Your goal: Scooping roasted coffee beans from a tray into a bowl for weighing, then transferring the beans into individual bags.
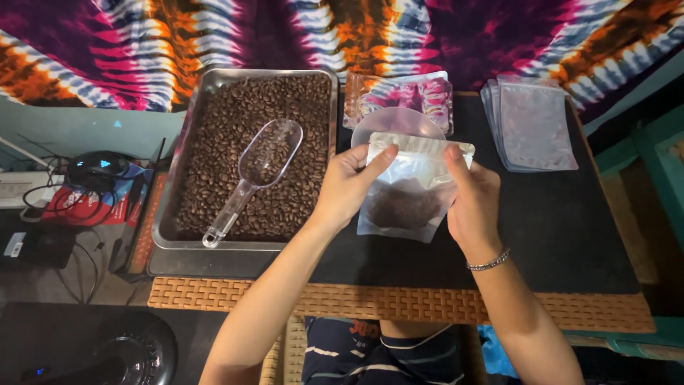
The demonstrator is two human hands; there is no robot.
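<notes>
My left hand (347,187) and my right hand (472,203) grip the two top corners of a clear plastic pouch (406,196) partly filled with brown coffee beans, held upright above the black mat (570,214). Behind the pouch sits a small round scale with a clear lid (395,121). To the left, a metal tray (165,228) is full of coffee beans, and a clear plastic scoop (253,178) lies in it with its handle toward me.
A stack of empty clear pouches (531,125) lies at the back right of the mat. Another clear packet (399,93) leans behind the scale. A woven mat edge (356,303) runs along the front. Cables and dark devices (78,192) sit at far left.
</notes>
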